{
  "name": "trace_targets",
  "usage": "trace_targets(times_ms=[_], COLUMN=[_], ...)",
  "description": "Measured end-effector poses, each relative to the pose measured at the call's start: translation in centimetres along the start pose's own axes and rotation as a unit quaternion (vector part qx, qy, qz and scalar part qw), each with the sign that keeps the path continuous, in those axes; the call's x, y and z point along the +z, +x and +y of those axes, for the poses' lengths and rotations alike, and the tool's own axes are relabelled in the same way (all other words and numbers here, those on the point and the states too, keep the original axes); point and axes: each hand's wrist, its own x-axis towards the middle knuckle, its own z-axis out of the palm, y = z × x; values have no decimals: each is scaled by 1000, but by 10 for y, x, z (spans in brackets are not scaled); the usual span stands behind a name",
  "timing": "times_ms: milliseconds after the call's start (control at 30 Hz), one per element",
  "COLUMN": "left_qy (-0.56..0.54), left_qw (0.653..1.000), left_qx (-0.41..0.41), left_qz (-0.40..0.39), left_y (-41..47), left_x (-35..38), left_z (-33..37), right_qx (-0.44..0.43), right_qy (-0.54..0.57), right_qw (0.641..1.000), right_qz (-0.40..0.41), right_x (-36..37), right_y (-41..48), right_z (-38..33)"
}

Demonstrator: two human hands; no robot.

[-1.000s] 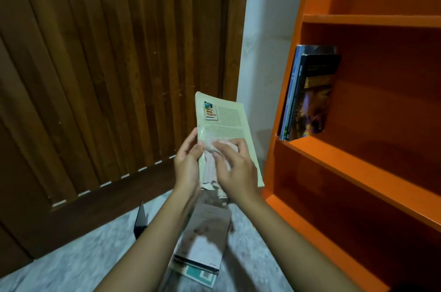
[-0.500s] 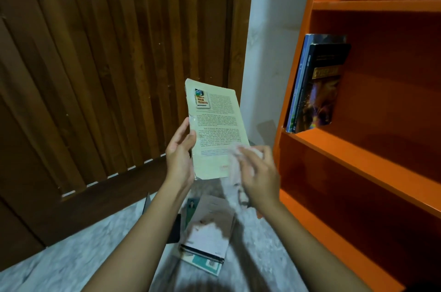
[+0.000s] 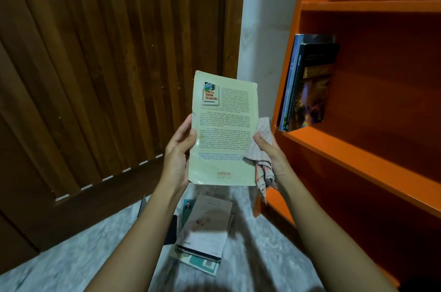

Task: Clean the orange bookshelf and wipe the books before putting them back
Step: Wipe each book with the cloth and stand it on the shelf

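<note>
Backed by dark slatted wood panelling point(image 3: 107, 76) and a strip of white wall point(image 3: 262, 17), above a pale mottled floor point(image 3: 71, 263): a pale green paperback point(image 3: 224, 129), held upright in mid-air just left of the orange bookshelf point(image 3: 294, 17), back cover toward the camera. Gripped at its left edge by the left hand point(image 3: 177, 151), thumb on the cover, fingers out of sight behind. Met at its right edge by the right hand point(image 3: 274, 155), closed around a bunched striped cloth point(image 3: 263, 148), thumb pressing the fabric to the cover, loose end hanging below the palm. Probably midway through wiping this book. For a clean job: hold firm with the left hand, spread the cloth flat under the right fingers instead of leaving it wadded, sweep from top to bottom in one direction, then flip for the other cover and run along the page edges. Go lightly over the worn, curling corners to avoid tearing. Once wiped, stand it on the middle shelf point(image 3: 358, 158) beside the two dark books point(image 3: 307, 84) upright at the left end. Same treatment afterwards for the stack of books point(image 3: 205, 232) lying on the floor below.
</note>
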Motion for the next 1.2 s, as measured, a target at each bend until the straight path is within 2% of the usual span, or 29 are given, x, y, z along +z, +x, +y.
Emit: trace_targets(times_ms=[100, 367, 433, 500, 567, 633, 700, 767, 833, 967, 1033, 1133, 1200], left_qy=[10, 91, 232, 374, 421, 399, 340, 309, 324, 378, 402, 403, 425], left_qw=[1000, 996, 970, 913, 881, 898, 934, 948, 943, 921, 910, 906, 891], left_qx=[-12, -7, 36, 104, 159, 164, 108, 69, 63, 85, 99, 128, 152], left_qz=[-3, 25, 67, 126, 146, 80, -8, -37, -42, -33, -11, 34, 55], left_y=[0, 6, 13, 18, 20, 20, 17, 18, 18, 16, 17, 17, 17], left_x=[-6, -7, -3, 4, 16, 31, 46, 57, 65, 72, 72, 68, 66], left_z=[-5, -21, -23, -22, -18, -15, -14, -13, -10, -8, -7, -8, -8], right_qx=[-18, -106, -146, -176, -194, -211, -223, -230, -243, -306, -319, -332, -338], right_qy=[15, -51, -93, -153, -210, -271, -323, -371, -405, -479, -512, -527, -551], right_qw=[1000, 988, 978, 962, 944, 922, 900, 877, 857, 807, 784, 770, 752], right_qz=[-13, 102, 120, 140, 162, 179, 188, 202, 206, 159, 149, 136, 130], right_x=[0, 9, 10, 11, 12, 14, 15, 15, 14, 19, 23, 26, 29], right_y=[-4, -12, -14, -15, -16, -18, -21, -24, -26, -33, -34, -36, -36], right_z=[2, -3, -8, -12, -13, -12, -7, -1, 5, 13, 15, 19, 21])
